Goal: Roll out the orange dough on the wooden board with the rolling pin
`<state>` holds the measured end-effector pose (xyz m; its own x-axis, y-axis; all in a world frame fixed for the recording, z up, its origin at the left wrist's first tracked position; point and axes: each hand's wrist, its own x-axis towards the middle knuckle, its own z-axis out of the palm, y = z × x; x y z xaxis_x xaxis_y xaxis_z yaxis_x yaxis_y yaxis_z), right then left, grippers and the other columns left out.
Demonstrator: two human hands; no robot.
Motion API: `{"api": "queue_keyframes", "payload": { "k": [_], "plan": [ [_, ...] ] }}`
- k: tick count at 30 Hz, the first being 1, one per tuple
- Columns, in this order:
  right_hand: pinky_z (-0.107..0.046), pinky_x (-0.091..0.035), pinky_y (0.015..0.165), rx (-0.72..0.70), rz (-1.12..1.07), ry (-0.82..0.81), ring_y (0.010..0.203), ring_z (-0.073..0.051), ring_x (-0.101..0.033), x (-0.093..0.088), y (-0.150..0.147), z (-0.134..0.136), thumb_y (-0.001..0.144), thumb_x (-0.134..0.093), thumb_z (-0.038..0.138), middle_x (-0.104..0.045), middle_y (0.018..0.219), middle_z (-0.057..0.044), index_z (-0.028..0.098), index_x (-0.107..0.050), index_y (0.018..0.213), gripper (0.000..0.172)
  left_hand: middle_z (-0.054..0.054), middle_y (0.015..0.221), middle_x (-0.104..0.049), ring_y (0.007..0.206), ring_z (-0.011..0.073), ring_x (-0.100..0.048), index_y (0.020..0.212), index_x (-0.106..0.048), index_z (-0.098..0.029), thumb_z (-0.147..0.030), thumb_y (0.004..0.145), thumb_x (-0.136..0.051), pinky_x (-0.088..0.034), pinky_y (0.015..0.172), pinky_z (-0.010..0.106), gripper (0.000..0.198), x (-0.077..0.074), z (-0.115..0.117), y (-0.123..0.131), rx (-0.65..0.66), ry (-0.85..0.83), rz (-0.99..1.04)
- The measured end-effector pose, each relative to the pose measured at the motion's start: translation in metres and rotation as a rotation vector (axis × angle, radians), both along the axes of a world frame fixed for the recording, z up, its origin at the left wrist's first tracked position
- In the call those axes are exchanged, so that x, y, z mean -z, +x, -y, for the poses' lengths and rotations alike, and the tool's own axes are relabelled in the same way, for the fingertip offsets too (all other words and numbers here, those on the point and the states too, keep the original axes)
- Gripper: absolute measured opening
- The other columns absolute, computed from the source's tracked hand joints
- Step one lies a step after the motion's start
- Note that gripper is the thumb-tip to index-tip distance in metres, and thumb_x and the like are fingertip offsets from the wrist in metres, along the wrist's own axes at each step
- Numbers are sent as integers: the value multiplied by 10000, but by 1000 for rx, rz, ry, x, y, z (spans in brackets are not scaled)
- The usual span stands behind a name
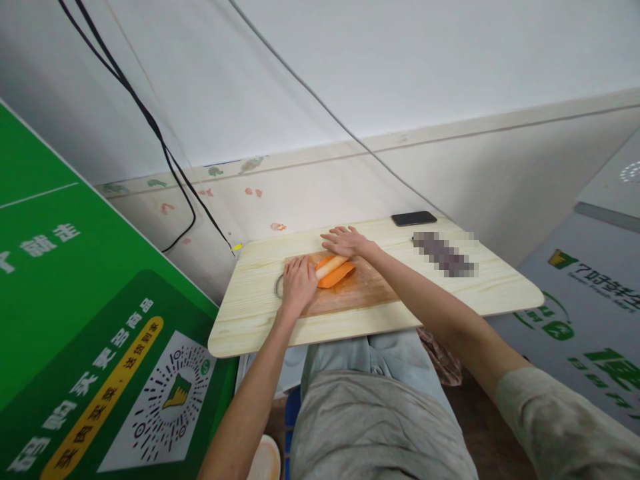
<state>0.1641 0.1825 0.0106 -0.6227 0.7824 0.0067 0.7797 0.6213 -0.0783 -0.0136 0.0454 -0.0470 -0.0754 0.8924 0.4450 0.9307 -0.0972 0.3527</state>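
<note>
Left hand [301, 280] and right hand [349, 241] lie flat, apart, on a rolling pin [330, 267]; uneven pressure could overthin the left of the orange sheet [342, 275], apparently dough.

A dark phone [414, 219] lies at the far edge of my table [250, 320], by its far right corner. Nearer me, towards the right edge, is a pixelated object [444, 255] I can't make out. Black cables [150, 120] hang down the wall [425, 60] to the far left corner. To my left, a green panel [45, 173] flanks the left edge; to my right, a grey panel [585, 267] stands past the right edge.
</note>
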Motion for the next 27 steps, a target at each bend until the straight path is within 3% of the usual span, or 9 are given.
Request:
{"api": "queue_keyframes", "payload": {
  "k": [4, 8, 16, 27],
  "plan": [
    [-557, -307, 1266, -28, -22, 49, 1554, -313, -427, 0, -1, 0, 1120, -258, 516, -513, 1672, -117, 282, -481, 1644, 616, 155, 1410, -726, 1375, 285, -623, 1337, -684, -145, -252, 1105, -334, -393, 1238, 474, 433, 0, 0, 0, 13, 3, -3],
    [-529, -280, 1281, 2, -37, 153, 1591, -293, -379, 10, 14, 14, 1141, -195, 474, -457, 1712, -133, 255, -400, 1689, 625, 145, 1411, -729, 1368, 277, -631, 1373, -670, -154, -261, 1103, -350, -395, 1240, 466, 432, -1, 1, -1, 43, 6, -1],
    [-561, -249, 1305, 180, -17, 231, 1628, -318, -327, 18, 38, 71, 1119, -264, 382, -385, 1753, -143, 199, -360, 1707, 623, 168, 1372, -745, 1314, 283, -667, 1417, -650, -117, -262, 1104, -339, -434, 1205, 460, 465, -4, 4, -2, 78, 14, -46],
    [-538, -340, 1261, 397, -114, 378, 1597, -349, -375, 31, 40, 151, 1108, -210, 332, -452, 1688, -246, 0, -303, 1690, 676, 166, 1349, -753, 1302, 271, -673, 1429, -639, -129, -255, 1096, -348, -430, 1207, 453, 459, -7, 6, -1, 94, 1, -84]
  ]
}}
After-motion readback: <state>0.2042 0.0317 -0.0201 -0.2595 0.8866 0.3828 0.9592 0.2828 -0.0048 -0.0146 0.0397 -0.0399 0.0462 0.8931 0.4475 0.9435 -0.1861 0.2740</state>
